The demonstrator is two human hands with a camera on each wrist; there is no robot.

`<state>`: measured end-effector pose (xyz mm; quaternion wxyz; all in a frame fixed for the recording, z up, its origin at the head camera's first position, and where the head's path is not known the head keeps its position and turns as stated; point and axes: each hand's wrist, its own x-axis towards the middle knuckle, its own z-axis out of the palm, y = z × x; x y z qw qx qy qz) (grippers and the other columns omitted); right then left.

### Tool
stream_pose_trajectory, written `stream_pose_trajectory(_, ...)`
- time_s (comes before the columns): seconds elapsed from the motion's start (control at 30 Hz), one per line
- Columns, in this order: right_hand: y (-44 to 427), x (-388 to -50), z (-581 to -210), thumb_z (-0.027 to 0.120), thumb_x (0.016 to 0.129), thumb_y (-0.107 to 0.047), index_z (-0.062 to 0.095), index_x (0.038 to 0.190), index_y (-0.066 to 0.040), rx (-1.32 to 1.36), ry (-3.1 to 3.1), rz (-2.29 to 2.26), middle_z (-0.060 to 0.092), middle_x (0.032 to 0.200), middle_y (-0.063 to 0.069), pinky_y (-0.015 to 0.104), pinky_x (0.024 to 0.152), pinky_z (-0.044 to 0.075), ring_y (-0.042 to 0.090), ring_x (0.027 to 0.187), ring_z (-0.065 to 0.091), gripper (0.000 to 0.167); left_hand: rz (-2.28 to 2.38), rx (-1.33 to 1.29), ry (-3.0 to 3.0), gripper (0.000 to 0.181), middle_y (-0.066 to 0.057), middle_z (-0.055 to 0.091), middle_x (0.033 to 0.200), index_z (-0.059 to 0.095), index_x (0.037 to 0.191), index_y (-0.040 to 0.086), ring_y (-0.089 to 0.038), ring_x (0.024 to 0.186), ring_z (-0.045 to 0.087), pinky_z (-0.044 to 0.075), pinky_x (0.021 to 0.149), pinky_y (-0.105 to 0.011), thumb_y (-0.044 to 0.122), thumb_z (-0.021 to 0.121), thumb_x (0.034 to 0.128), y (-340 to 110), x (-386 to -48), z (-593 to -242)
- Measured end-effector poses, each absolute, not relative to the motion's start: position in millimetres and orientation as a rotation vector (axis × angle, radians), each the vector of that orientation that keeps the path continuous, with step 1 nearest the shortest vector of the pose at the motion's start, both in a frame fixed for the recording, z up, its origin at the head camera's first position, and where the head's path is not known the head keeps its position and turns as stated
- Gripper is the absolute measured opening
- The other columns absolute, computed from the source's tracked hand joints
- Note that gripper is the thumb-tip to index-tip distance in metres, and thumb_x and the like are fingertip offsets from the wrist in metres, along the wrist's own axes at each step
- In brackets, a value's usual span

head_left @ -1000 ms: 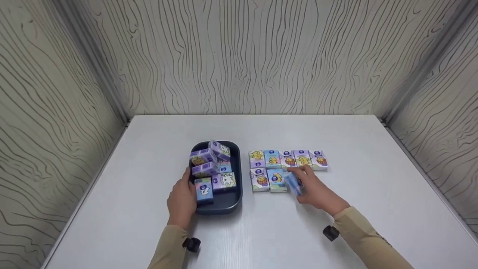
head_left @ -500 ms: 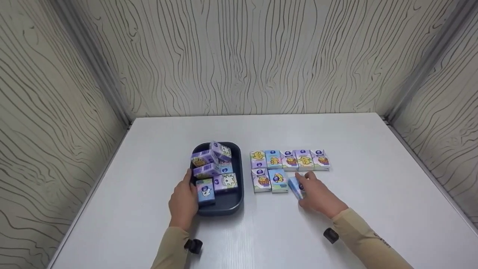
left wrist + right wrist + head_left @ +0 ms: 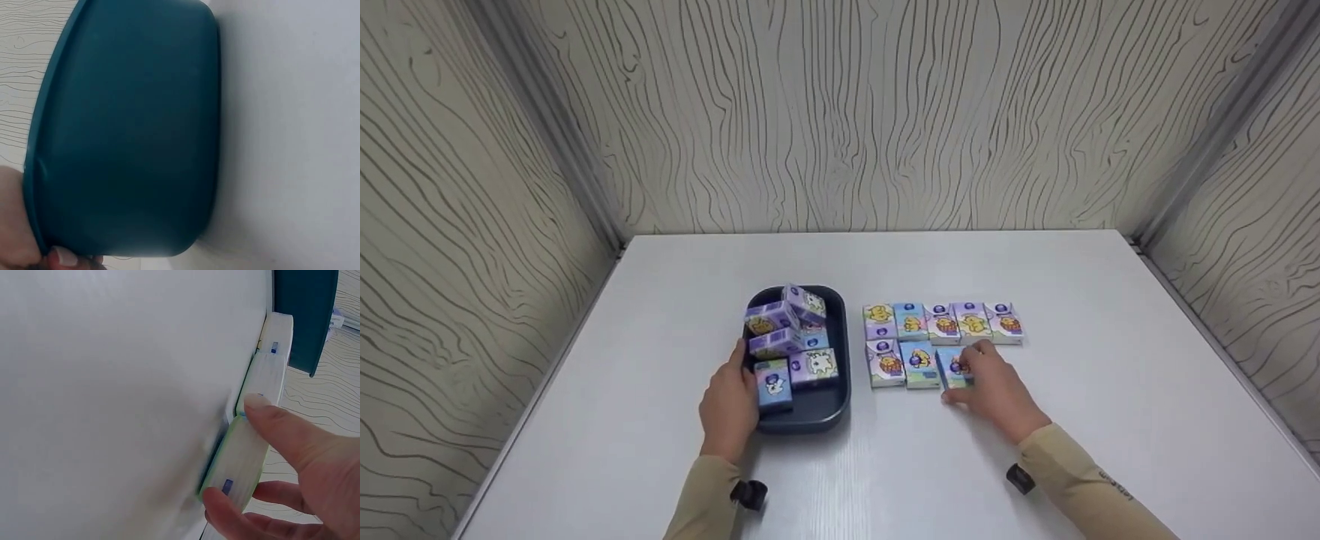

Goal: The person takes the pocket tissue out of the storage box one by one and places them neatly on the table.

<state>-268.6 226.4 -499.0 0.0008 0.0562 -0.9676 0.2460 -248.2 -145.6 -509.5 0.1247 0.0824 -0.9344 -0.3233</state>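
Note:
In the head view, my left hand holds the left side of a dark blue-green plastic bin. The left wrist view shows its fingertips at the rim of the bin. Several small cartoon-printed tissue packs, such as a purple one, lie jumbled in the bin. My right hand grips a blue tissue pack at the right end of the front row, beside another blue pack. In the right wrist view, thumb and fingers span the gripped pack, against the neighbouring pack.
Behind the front row, a back row of tissue packs lies flat, side by side, to the right of the bin. The white table is bounded by wood-grain panels at the back and sides.
My right hand has lowered the blue tissue pack from a tilted pose to lying nearly flat and straight, and shifted it left against the row. The left hand stays on the bin.

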Motion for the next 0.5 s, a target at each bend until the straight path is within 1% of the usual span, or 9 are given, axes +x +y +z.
stream_pose_trajectory(0.13,223.0,-269.1,-501.3,0.087,0.069,-0.025,0.058,0.105,-0.003,0.185,-3.030,0.751,0.047,0.107,0.007,0.038,0.076,0.047,0.021,0.084,0.053,0.052,-0.939,0.237,-2.711,0.048,-0.021,0.060,0.123,0.042,0.145,0.007,-0.038,0.099,0.062,0.050,0.074,-0.052,0.011,0.048,0.0978,-145.3,-247.4,-509.6)
stream_pose_trajectory(0.3,219.2,-271.8,-497.9,0.085,0.072,-0.029,0.059,0.108,-0.001,0.179,-3.044,0.712,0.049,0.106,0.009,0.039,0.077,0.049,0.022,0.085,0.054,0.052,-0.937,0.243,-2.710,0.048,-0.021,0.060,0.123,0.042,0.145,0.007,-0.038,0.099,0.062,0.050,0.074,-0.052,0.011,0.049,0.0976,-144.7,-247.2,-508.2)
stream_pose_trajectory(0.5,216.7,-276.5,-496.1,0.083,0.074,-0.031,0.059,0.111,-0.001,0.154,-3.066,0.716,0.049,0.109,0.012,0.041,0.082,0.049,0.024,0.090,0.056,0.053,-0.965,0.245,-2.733,0.049,-0.022,0.058,0.126,0.038,0.146,0.006,-0.038,0.105,0.060,0.048,0.080,-0.052,0.012,0.047,0.0983,-145.0,-247.0,-507.4)
